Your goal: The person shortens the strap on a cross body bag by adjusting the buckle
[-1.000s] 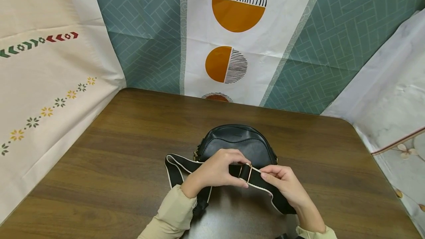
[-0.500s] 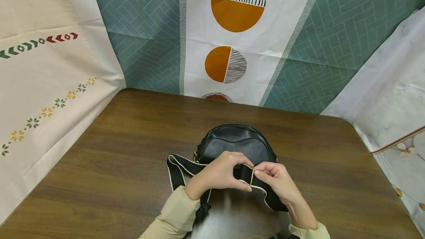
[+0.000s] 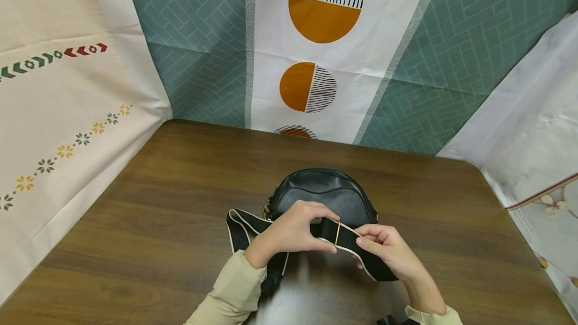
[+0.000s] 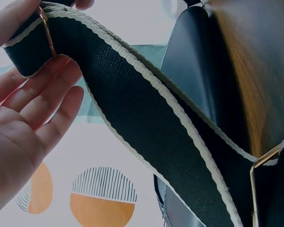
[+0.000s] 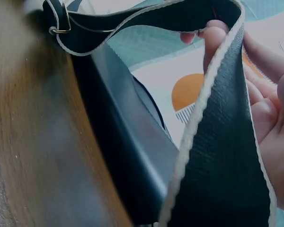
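Observation:
A black bag (image 3: 322, 199) with a rounded top stands on the table behind both hands. Its black strap (image 3: 379, 265) has white edges and runs in front of it. My left hand (image 3: 291, 229) holds the strap by its two edges, thumb below and fingers above, beside a gold slider buckle (image 3: 337, 233). To the right of that buckle, my right hand (image 3: 395, 255) pinches the strap between thumb and fingers. In the left wrist view, the strap sags away from the left hand (image 4: 28, 113) towards a second gold buckle (image 4: 254, 189).
The brown wooden table (image 3: 158, 204) extends around the bag on all sides. Behind it hangs a green and white patterned cloth (image 3: 203, 54). Pale cloths flank the left and right edges. A loop of strap (image 3: 237, 227) lies left of the bag.
My right hand went left to the buckle half a second ago, then slid back right along the strap. The left hand keeps its hold with little movement. The bag stays put.

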`<action>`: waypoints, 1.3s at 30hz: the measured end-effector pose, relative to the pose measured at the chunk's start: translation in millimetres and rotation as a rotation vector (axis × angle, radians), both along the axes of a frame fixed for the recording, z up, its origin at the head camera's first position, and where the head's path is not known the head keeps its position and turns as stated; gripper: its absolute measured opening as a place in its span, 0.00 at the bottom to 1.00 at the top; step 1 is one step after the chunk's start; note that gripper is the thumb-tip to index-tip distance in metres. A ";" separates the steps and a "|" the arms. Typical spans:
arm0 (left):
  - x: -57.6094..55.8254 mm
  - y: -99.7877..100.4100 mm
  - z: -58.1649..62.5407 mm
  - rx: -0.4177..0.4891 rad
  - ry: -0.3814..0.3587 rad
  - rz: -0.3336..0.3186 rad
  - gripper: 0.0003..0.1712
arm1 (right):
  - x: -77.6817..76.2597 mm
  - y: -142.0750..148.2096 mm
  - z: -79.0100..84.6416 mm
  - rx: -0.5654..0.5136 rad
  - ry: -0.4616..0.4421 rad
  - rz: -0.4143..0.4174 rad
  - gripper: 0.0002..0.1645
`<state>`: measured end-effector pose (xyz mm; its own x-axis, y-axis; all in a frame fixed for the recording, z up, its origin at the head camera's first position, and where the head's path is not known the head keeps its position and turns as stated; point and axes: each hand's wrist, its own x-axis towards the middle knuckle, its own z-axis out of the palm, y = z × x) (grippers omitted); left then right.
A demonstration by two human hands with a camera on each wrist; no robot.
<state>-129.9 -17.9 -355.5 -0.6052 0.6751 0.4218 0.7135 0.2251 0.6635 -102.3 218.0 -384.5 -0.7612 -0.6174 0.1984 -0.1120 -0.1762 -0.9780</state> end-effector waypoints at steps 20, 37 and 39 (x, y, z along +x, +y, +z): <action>2.9 10.4 0.1 -0.065 0.015 -0.015 0.26 | -0.2 -20.3 2.5 0.003 0.072 -0.103 0.14; 1.3 2.2 -0.1 -0.079 -0.014 -0.014 0.27 | 1.9 -1.6 0.8 0.059 0.048 -0.051 0.17; 1.5 2.2 1.1 -0.121 -0.021 -0.013 0.27 | 1.7 -3.0 0.0 0.049 0.070 -0.054 0.17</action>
<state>-128.4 -15.7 -354.4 -0.6040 0.7281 0.3241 0.7030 0.2952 0.6470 -100.6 215.1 -384.5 -0.7791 -0.5860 0.2228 -0.1886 -0.1197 -0.9747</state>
